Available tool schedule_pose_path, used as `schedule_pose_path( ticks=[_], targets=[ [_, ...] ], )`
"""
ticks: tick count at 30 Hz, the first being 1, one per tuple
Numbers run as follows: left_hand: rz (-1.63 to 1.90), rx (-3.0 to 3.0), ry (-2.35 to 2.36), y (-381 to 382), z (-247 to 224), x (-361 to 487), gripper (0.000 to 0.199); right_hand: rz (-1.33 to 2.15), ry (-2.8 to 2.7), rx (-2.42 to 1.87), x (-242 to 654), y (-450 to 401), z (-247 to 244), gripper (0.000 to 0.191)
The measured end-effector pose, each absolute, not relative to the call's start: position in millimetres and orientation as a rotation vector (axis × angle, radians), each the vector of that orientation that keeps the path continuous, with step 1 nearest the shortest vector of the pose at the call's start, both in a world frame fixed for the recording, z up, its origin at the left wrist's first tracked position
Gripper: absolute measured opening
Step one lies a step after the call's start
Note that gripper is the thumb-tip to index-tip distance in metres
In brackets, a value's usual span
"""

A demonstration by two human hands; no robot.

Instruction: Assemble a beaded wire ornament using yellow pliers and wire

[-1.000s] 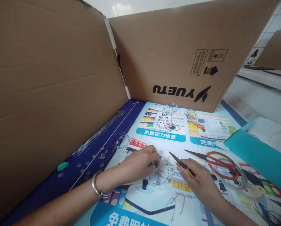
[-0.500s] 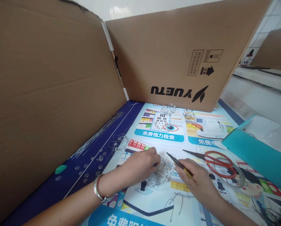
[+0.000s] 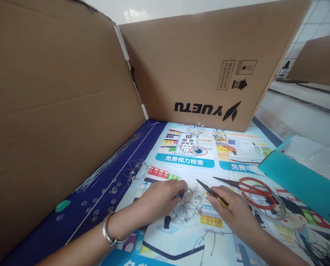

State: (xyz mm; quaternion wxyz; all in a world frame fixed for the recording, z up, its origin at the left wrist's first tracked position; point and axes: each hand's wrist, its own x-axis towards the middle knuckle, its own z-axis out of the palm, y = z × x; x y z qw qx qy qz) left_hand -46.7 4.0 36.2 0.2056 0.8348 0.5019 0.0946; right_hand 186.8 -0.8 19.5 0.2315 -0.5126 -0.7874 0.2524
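Wire-and-bead frame [image 3: 187,207] lies flat on a printed mat [image 3: 185,236], apparently mid-shaping. Left hand [image 3: 159,197] pinches a dark blue item [image 3: 181,194] at its edge; right hand [image 3: 231,208] pinches yellow-handled tweezers [image 3: 210,191], tips just above it. Fine placement needed. Red-handled scissors [image 3: 255,194] lie rightward of the frame.

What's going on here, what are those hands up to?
A person is working with bare hands over a printed poster mat. The left hand pinches a small dark blue item at the edge of a wire frame set with clear beads. The right hand holds a pointed black tool with a yellow handle near the frame. Red-handled scissors lie to the right; clear beads and straight wires lie on a navy strip to the left.
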Motion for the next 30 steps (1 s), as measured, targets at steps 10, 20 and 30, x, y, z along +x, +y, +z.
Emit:
schedule_pose_path(
  ticks=[10, 20, 30],
  targets=[
    [0.341, 2.135, 1.420, 5, 30, -46, 0.031, 0.504, -2.327, -1.456, 189, 0, 11, 0.026],
    [0.334, 2.167, 1.437, 6, 27, -49, 0.027, 0.476, -2.314, -1.513, 194, 7, 6, 0.030],
    [0.326, 2.218, 1.452, 3, 33, -46, 0.020, 0.422, -2.309, -1.509, 194, 5, 5, 0.031]
  ],
)
